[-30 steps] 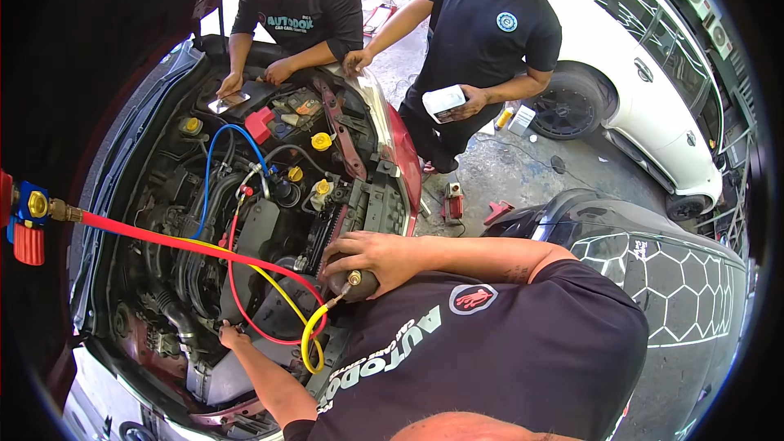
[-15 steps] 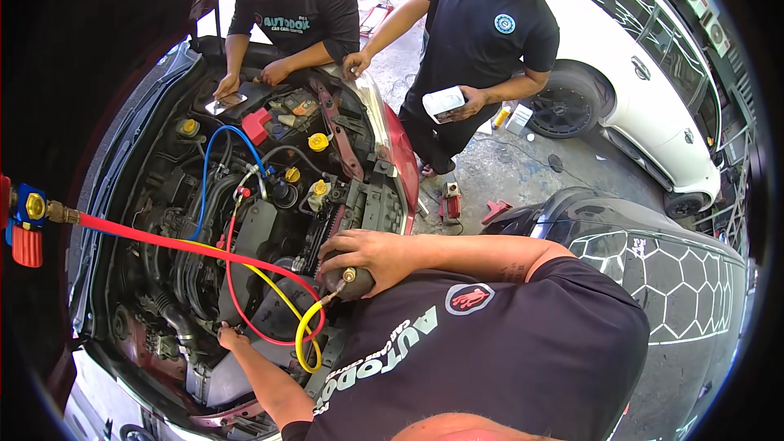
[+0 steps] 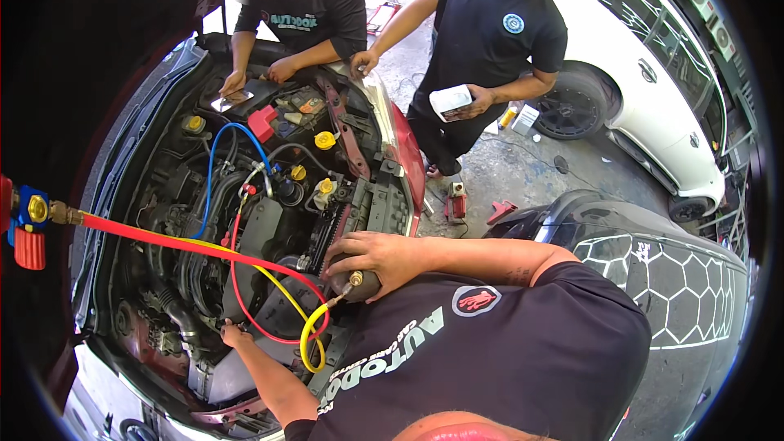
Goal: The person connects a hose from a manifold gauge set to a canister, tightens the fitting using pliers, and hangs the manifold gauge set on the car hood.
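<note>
My right hand [image 3: 377, 261] grips a dark rounded canister [image 3: 365, 292] at the front edge of the engine bay. A brass fitting [image 3: 356, 279] on it joins a looped yellow hose [image 3: 309, 343]. My left hand [image 3: 235, 333] is down among the engine parts, beside a black plastic cover [image 3: 282, 310]; its fingers are mostly hidden. Red hose [image 3: 188, 245] crosses the bay from a valve block [image 3: 33, 229] at the left. Red and blue hose [image 3: 214, 165] ends meet near the middle of the engine.
Across the bay a person [image 3: 314, 12] leans in, holding a flat shiny object [image 3: 232, 100]. Another person [image 3: 490, 33] stands by the headlight with a white container [image 3: 451, 102]. Behind are a white car [image 3: 645, 106], a dark car [image 3: 653, 278] and a red floor tool [image 3: 456, 202].
The whole view has shifted slightly. Both my hands keep their places, the right still round the canister.
</note>
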Tool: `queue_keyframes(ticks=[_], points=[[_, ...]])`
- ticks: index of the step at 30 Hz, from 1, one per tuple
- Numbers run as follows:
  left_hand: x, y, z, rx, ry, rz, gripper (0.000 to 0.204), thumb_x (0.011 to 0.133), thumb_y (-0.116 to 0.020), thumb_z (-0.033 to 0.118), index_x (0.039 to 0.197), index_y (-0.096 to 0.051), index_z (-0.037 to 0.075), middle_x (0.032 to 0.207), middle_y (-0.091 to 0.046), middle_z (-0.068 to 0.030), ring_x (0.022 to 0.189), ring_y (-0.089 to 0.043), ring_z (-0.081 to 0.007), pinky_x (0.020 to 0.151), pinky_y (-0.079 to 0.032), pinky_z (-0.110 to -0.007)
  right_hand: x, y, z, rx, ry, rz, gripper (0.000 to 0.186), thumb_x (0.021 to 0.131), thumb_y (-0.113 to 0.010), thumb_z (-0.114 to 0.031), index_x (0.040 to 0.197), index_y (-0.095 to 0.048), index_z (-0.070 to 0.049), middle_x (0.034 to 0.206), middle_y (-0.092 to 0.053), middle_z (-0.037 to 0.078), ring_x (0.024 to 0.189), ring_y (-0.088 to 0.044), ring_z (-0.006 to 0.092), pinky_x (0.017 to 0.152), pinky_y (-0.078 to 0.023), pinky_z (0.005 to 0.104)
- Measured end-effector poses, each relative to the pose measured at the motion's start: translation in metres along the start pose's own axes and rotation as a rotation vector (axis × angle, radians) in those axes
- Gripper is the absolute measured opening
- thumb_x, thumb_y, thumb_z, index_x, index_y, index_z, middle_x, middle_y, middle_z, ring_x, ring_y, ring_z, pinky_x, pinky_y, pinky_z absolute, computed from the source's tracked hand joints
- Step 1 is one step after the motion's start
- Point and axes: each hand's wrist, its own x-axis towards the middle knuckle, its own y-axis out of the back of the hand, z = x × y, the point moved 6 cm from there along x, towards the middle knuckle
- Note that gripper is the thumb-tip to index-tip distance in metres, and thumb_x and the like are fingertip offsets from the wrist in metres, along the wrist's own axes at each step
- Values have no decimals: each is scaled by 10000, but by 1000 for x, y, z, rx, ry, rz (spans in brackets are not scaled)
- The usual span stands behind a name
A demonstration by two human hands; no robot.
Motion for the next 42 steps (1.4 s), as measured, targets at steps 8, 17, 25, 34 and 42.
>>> queue_keyframes(ticks=[8,17,25,34,42], points=[[-20,-14,5,-111,-15,40,267,948,-791,29,857,-550,100,694,-585,-15,504,-417,-130,457,-317,-316,-1,1,1,-16,-27,30,928,624,-970,-288,1455,-584,-145,1472,-526,174,1338,-547,411,1134,-470,516],[-9,-6,1,41,-28,97,273,948,-790,32,1124,-581,21,812,-653,-75,522,-453,-141,479,-363,-337,-3,6,1,12,-22,46,917,625,-970,-299,1447,-592,-145,1468,-534,175,1321,-560,416,1128,-476,511],[6,15,46,179,-227,91,381,857,-883,81,1114,-622,-23,960,-696,-134,581,-569,-180,436,-408,-318,-1,15,6,20,-26,71,877,659,-958,-309,1445,-604,-152,1457,-542,168,1313,-574,399,1104,-481,517],[0,131,141,113,-637,2,239,932,-800,139,1096,-761,-30,1058,-764,-113,894,-693,-225,769,-605,-374,17,-3,3,98,79,-22,891,632,-965,-267,1431,-601,-113,1468,-538,186,1329,-550,415,1121,-473,521],[-109,113,207,-139,-714,-7,533,947,-751,-21,1446,-567,-57,1306,-675,-204,1126,-707,-275,987,-600,-348,32,5,-13,60,81,-217,781,692,-911,-242,1412,-624,-150,1471,-549,134,1348,-540,392,1119,-461,516]])
